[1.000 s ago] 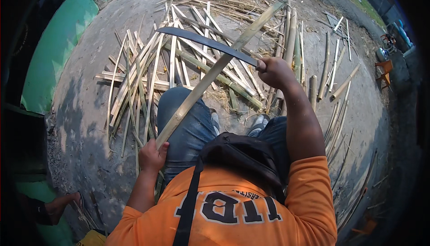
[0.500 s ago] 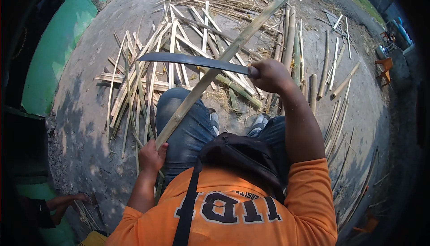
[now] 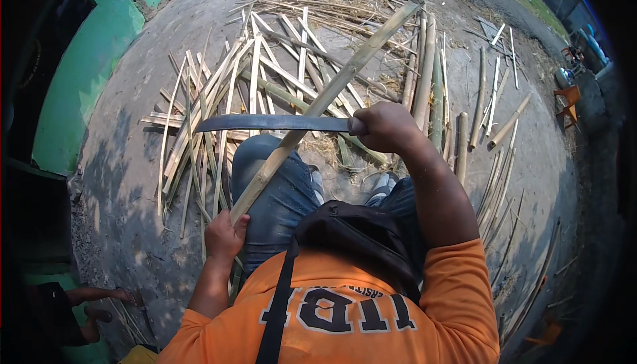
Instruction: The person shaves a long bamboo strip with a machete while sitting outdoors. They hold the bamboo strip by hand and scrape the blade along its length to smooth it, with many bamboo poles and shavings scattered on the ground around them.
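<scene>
Left hand [image 3: 224, 235]: fingers curled round near end of strip [image 3: 325, 102], low at left knee. Strip: long, pale bamboo, slanting up and right from that grip, far end reaching over heap [image 3: 265, 79].
Right hand [image 3: 385, 127]: clenched on handle of knife [image 3: 272, 122]. Knife: long dark blade, held level, pointing left, crossing strip near its middle; contact or gap not discernible.
Heap: split bamboo slats, fanned across concrete ground [image 3: 119, 185] ahead of knees. Poles [image 3: 431, 79]: thicker lengths, lying right of right hand. Further slats scattered along right side.
Bag [image 3: 358, 231]: black, on lap, strap over orange shirt [image 3: 345, 311].
Wall [image 3: 86, 79]: green, left edge.
Another person's foot [image 3: 99, 304]: lower left, on ground.
</scene>
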Demonstrator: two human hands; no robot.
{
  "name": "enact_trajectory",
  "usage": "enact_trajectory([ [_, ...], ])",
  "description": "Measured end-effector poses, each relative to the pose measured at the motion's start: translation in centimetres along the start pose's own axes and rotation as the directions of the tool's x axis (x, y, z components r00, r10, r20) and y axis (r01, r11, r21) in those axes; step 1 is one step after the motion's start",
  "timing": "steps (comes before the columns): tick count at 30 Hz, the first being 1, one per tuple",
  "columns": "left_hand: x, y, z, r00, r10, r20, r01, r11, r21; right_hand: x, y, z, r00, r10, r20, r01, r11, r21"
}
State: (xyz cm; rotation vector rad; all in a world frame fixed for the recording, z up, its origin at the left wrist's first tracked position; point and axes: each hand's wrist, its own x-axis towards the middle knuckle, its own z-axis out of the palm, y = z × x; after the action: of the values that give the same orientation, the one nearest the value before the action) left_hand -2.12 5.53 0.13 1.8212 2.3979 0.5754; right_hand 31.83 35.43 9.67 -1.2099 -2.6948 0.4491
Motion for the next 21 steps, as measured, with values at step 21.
enact_trajectory([
  [21,0.2,-0.8,0.6,0.999,0.020,-0.032,-0.019,1.000,0.022,-0.5,1.7,-2.2,0.995,0.046,-0.089,-0.045,0.999,0.016],
])
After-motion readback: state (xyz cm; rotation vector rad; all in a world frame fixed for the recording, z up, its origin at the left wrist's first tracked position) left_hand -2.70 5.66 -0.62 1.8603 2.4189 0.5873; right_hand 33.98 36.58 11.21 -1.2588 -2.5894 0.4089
